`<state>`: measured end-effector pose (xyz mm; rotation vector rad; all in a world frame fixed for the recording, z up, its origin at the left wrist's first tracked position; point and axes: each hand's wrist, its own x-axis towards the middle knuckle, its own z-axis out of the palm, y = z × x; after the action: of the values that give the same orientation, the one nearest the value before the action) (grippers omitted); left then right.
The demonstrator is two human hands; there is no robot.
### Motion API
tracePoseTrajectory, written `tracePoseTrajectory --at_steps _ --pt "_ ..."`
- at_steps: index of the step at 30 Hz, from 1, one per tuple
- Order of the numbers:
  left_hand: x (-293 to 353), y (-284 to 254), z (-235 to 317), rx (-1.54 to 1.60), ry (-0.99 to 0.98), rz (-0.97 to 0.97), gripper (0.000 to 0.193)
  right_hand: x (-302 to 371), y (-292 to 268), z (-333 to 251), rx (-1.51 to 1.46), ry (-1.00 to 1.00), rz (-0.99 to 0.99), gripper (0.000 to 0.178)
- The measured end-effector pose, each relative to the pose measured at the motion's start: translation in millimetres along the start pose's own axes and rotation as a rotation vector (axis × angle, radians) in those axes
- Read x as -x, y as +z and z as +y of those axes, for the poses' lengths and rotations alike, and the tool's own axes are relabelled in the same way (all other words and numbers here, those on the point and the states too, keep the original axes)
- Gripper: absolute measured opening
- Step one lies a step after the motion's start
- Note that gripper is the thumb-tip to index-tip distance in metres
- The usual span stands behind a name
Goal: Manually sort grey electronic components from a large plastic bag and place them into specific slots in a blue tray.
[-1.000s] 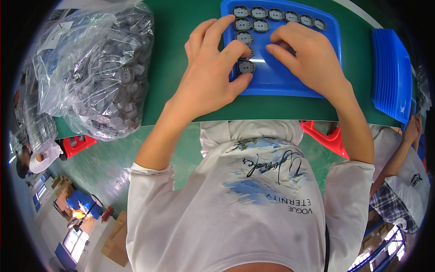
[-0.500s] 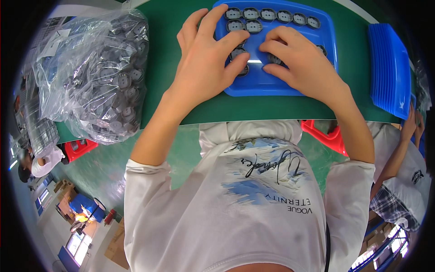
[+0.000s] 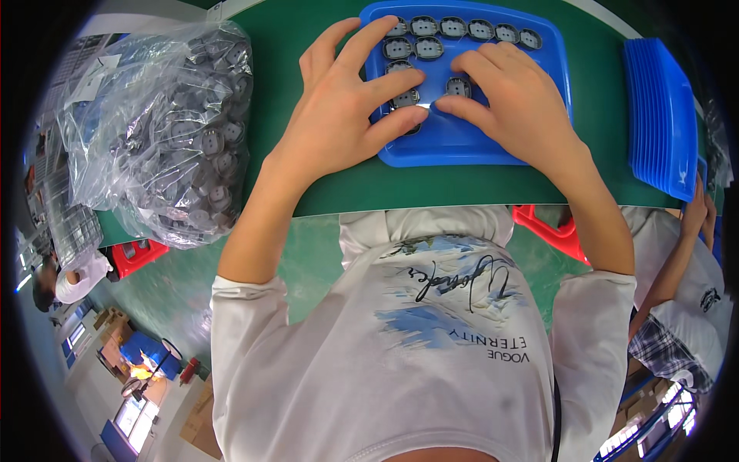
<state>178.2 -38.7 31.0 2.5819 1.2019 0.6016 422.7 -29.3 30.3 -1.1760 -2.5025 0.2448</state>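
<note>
A blue plastic tray (image 3: 477, 156) lies in front of me with small grey oval plastic parts in it. Several parts make a row along the far side, such as one grey part (image 3: 453, 28), and others run down the left side. My left hand (image 3: 335, 112) spreads over the tray's left side, its fingers apart and touching or close above the parts there. Between the thumb and fingers of my right hand (image 3: 523, 104) is one grey oval part (image 3: 458, 86), standing near the tray's middle. My right hand hides the tray's right part.
A large clear plastic bag (image 3: 165, 138) full of similar grey parts sits on the green table (image 3: 339, 196) at left. Stacked blue trays (image 3: 662, 119) stand at right, beside another person's hand (image 3: 697, 212). Red stools (image 3: 550, 231) show below the table edge.
My right thumb and fingers have shifted, and the grey part in them shows more plainly. My left hand has slid slightly toward me along the left column of parts.
</note>
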Motion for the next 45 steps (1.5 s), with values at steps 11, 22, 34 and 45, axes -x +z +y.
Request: tracePoseTrajectory --at_steps 11,22,34,45 --pt "5 7 -10 0.034 0.039 0.095 0.034 -5 2 1 -0.052 0.002 -0.014 0.035" --pt "11 13 -4 0.147 0.011 0.126 0.036 -8 10 1 -0.131 0.105 0.030 0.026" --pt "12 14 -12 0.133 -0.036 0.202 0.028 -13 15 0 -0.073 0.065 0.071 0.024" --pt "7 13 -12 0.142 -0.052 0.214 0.029 2 -79 34 -0.052 0.080 -0.016 0.034"
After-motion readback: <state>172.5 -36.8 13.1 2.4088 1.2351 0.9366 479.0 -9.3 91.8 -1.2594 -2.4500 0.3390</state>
